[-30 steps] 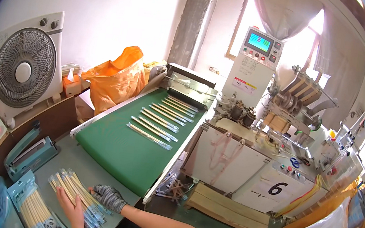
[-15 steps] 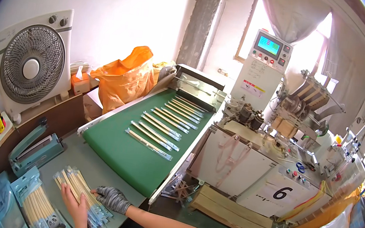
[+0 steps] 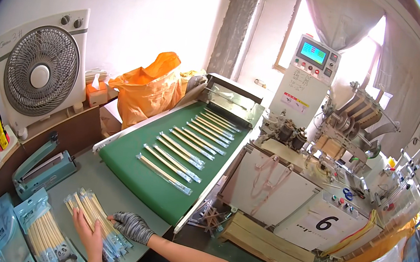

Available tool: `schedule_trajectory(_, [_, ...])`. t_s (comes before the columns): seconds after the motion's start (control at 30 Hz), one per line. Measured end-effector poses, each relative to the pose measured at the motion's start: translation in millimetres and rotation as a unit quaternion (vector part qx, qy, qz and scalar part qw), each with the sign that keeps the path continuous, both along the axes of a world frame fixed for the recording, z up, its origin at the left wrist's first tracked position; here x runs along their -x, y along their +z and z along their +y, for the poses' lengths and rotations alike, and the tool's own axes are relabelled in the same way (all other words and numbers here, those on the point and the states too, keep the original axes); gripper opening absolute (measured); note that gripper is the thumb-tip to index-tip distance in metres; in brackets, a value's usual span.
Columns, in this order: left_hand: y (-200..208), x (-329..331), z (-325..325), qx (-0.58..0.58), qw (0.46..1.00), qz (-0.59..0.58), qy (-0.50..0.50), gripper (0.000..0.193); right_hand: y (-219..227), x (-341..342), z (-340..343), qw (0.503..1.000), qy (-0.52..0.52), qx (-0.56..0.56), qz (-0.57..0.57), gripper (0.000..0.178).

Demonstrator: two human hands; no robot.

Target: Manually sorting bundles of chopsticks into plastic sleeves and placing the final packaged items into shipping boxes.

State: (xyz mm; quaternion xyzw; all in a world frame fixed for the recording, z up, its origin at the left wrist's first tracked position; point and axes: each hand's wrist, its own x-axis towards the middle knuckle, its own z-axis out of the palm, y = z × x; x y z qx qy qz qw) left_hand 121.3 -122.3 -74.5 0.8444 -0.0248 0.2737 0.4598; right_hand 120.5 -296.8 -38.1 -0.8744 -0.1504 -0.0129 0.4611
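A pile of film-wrapped wooden chopsticks (image 3: pixel 92 212) with blue-printed ends lies on the grey table (image 3: pixel 84 170). Against its left side rests my bare left hand (image 3: pixel 88 235), fingers stretched out flat. My right hand (image 3: pixel 132 227), in a grey striped glove, presses the right side with its fingers bent around the edge; their tips are partly hidden. To the left of the pile is a clear and blue bag (image 3: pixel 43 228) full of chopsticks, with a panda picture. More wrapped chopsticks (image 3: pixel 164 174) lie in a spaced row on the green conveyor belt (image 3: pixel 130 184).
A teal bag sealer (image 3: pixel 47 174) stands behind the bags, with another blue bag (image 3: pixel 6 231) at far left. A fan (image 3: pixel 39 76) and an orange sack (image 3: pixel 146 92) are farther back. A machine with a screen (image 3: pixel 314 52) and a wooden bench (image 3: pixel 264 242) are right.
The row of wrapped chopsticks on the belt has moved nearer to me. Both hands stay against the pile, almost unmoved. The whole view has shifted slightly.
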Motion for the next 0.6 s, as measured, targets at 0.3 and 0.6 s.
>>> schedule_trajectory(0.3, [2, 3, 1, 0.008, 1.000, -0.007, 0.000, 0.058, -1, 1, 2, 1.000, 0.013, -0.016, -0.013, 0.023])
schedule_trajectory(0.6, [8, 3, -1, 0.012, 1.000, -0.003, -0.005, 0.058, 9, 1, 4, 0.999, 0.010, 0.008, -0.031, 0.024])
